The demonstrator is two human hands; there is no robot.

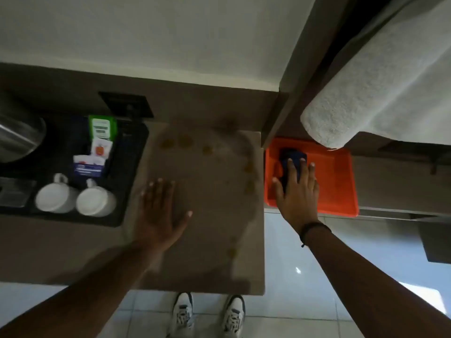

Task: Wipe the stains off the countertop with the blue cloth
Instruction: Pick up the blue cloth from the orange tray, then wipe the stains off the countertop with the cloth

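Observation:
The brown countertop [210, 228] carries several yellowish stains [184, 140] along its far side and its right edge. My left hand [159, 213] lies flat on the counter with spread fingers and holds nothing. Right of the counter stands an orange tray [339, 181]. The dark blue cloth [291, 158] lies in the tray's left part. My right hand [296, 189] rests on top of the cloth with the fingers spread over it; whether it grips the cloth I cannot tell.
A black tray [127, 167] on the counter's left holds two upturned white cups [55, 196], sachets [98, 132] and a metal kettle [17, 132]. White towels [380, 76] hang over the orange tray. Tiled floor and my shoes [183, 315] lie below.

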